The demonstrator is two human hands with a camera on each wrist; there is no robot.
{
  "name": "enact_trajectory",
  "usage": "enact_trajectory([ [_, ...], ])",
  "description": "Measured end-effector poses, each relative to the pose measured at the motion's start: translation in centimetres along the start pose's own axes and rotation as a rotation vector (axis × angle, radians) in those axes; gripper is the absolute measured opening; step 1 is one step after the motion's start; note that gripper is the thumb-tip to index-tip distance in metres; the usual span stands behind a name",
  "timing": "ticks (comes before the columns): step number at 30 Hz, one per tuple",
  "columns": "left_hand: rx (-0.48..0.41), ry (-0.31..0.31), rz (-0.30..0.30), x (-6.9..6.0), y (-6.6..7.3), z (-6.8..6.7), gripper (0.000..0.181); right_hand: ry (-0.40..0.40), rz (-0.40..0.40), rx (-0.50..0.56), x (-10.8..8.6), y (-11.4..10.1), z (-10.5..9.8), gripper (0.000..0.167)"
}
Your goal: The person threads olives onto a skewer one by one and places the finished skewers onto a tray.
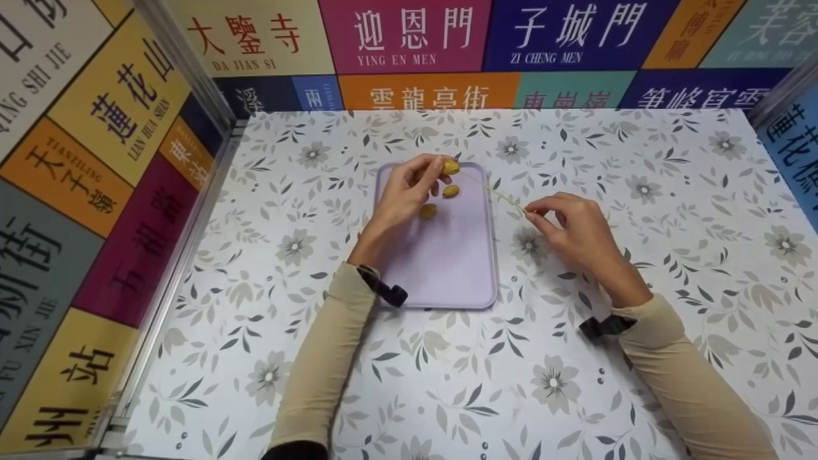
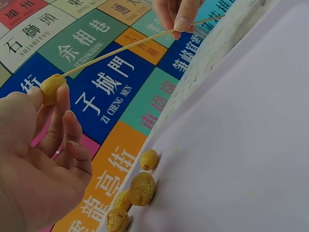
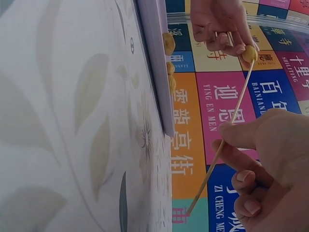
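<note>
My left hand (image 1: 406, 188) pinches a small yellow wrinkled fruit (image 1: 451, 167) between thumb and fingertip, above the far part of a lilac tray (image 1: 447, 268). A thin wooden skewer (image 2: 120, 49) slants from that fruit toward my right hand (image 1: 578, 233), whose thumb and index finger pinch it. One end of the skewer meets the fruit; how deep it goes, I cannot tell. In the right wrist view, the other end sticks out past my right fingers. More yellow fruits (image 2: 142, 189) lie together on the tray, partly hidden under my left hand in the head view.
The tray lies on a table covered with a floral-patterned cloth (image 1: 549, 383). Colourful panels with printed lettering (image 1: 409, 38) stand along the back and left side, and another (image 1: 792, 147) at the right. Black straps (image 1: 383, 287) sit around both wrists.
</note>
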State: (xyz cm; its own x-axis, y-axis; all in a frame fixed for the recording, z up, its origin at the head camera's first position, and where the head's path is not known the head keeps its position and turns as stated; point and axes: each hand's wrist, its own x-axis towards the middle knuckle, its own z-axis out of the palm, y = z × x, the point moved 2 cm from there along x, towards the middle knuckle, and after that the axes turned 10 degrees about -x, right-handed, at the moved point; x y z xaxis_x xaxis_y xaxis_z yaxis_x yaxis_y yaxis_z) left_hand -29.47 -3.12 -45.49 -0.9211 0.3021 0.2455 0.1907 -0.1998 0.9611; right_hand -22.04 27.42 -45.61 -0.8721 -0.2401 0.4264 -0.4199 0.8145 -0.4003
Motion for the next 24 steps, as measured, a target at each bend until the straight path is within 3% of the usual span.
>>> enact_trajectory([
  [7,0.008,-0.009,0.028,0.06,-0.07,0.17,0.027,0.007,-0.017,0.018,-0.01,-0.40,0.03,0.009],
  [17,0.026,-0.062,0.013,-0.18,0.02,0.02,0.024,0.040,-0.069,0.003,-0.10,-0.19,0.08,0.012],
  [20,0.055,-0.029,0.023,-0.16,-0.09,0.14,0.026,0.041,-0.070,-0.009,-0.12,-0.29,0.16,0.012],
  [24,0.075,0.059,0.027,-0.23,-0.26,0.56,0.027,0.038,-0.047,-0.027,-0.19,-0.35,0.33,0.011],
])
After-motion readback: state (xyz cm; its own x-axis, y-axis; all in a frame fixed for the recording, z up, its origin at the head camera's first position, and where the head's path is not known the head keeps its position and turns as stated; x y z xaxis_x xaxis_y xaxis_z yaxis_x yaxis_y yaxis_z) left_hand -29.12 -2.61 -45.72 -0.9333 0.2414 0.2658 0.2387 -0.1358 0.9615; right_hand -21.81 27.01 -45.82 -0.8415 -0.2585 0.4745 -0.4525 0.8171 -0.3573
